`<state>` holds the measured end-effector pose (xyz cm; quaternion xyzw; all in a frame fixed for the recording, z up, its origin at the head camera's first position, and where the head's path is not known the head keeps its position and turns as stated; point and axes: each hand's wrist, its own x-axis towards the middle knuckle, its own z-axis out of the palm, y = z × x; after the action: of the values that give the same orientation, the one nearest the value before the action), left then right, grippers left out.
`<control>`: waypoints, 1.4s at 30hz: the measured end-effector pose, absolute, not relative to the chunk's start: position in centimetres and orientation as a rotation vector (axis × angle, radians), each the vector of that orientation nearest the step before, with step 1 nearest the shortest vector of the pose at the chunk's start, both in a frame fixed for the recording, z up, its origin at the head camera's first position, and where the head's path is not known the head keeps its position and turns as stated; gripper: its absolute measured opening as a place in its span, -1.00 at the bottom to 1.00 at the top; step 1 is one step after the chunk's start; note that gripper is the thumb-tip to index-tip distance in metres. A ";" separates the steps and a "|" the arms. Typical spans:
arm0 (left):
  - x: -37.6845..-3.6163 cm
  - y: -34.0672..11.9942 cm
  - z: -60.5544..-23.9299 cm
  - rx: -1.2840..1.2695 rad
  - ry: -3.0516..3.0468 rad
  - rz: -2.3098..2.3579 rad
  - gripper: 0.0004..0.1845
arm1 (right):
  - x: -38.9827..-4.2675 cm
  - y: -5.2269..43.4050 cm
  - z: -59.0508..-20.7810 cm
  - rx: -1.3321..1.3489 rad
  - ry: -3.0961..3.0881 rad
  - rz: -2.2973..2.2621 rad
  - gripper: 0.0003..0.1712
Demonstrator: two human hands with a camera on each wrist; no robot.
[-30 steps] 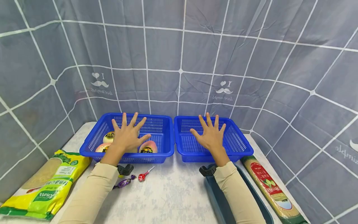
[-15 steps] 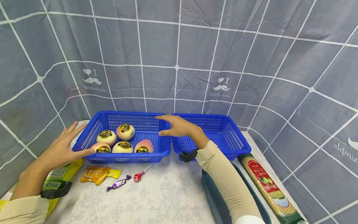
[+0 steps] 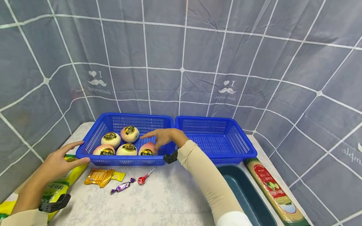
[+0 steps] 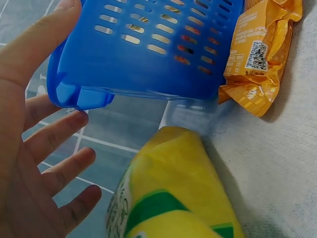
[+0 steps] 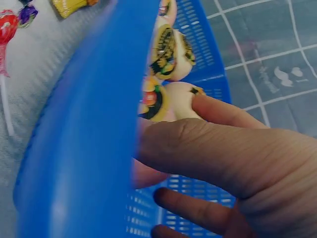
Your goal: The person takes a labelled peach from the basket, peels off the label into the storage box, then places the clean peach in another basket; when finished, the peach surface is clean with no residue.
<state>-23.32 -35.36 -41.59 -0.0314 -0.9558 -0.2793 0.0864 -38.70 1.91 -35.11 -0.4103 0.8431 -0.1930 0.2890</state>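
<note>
Head view counts five peaches (image 3: 129, 134) in one left basket (image 3: 93, 141); right hand (image 3: 164, 138) reaches over them, fingers relaxed, left hand (image 3: 60, 158) spread beside two baskets.

5 peaches (image 3: 129, 134), 2 blue baskets (image 3: 215, 121), 2 candies (image 3: 123, 185).

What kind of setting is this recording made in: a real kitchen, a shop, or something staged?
Most likely a staged tabletop booth, not a real kitchen. A grey grid-print cloth backdrop wraps round a cloth-covered table. Two blue baskets sit side by side, with packaged food and sweets laid out in front.
</note>
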 end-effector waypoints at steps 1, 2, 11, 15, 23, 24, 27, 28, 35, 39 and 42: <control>-23.3 -35.2 -41.7 -0.087 -2.845 -0.845 -0.06 | -38.6 1.9 -35.3 -1.093 2.249 -0.501 -0.02; -23.3 -35.1 -41.8 -0.080 -2.844 -0.862 -0.05 | -38.6 1.9 -35.5 -1.093 2.248 -0.481 -0.05; -23.4 -34.6 -42.3 -0.050 -2.843 -0.928 -0.03 | -38.3 2.4 -36.8 -1.097 2.265 -0.447 -0.22; -23.6 -34.4 -42.4 -0.054 -2.843 -0.931 -0.02 | -38.4 2.4 -37.0 -1.091 2.272 -0.486 -0.31; -23.6 -34.3 -42.6 -0.040 -2.859 -0.948 -0.02 | -38.6 2.1 -37.7 -1.134 2.290 -0.501 -0.45; -23.6 -34.3 -42.6 -0.035 -2.860 -0.952 -0.02 | -38.6 2.1 -37.6 -1.141 2.294 -0.503 -0.46; -23.6 -34.3 -42.6 -0.029 -2.860 -0.961 -0.02 | -38.6 2.3 -37.3 -1.155 2.326 -0.525 -0.46; -23.6 -34.3 -42.6 -0.028 -2.859 -0.964 -0.02 | -38.5 2.5 -37.0 -1.161 2.340 -0.538 -0.45; -23.4 -34.5 -42.7 -0.071 -2.811 -0.995 -0.07 | -37.4 5.8 -32.8 -1.311 2.455 -0.680 -0.38; -23.2 -34.9 -42.7 -0.077 -2.801 -1.001 -0.08 | -35.3 9.0 -30.3 -1.358 2.442 -0.781 -0.34; -23.2 -35.2 -42.6 -0.062 -2.804 -1.006 -0.07 | -33.2 11.3 -29.8 -1.387 2.410 -0.837 -0.32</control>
<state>-23.17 -35.18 -42.62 -0.0206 -0.9380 -0.3365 0.0810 -33.24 11.34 -29.80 -0.4743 0.8241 -0.2862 0.1185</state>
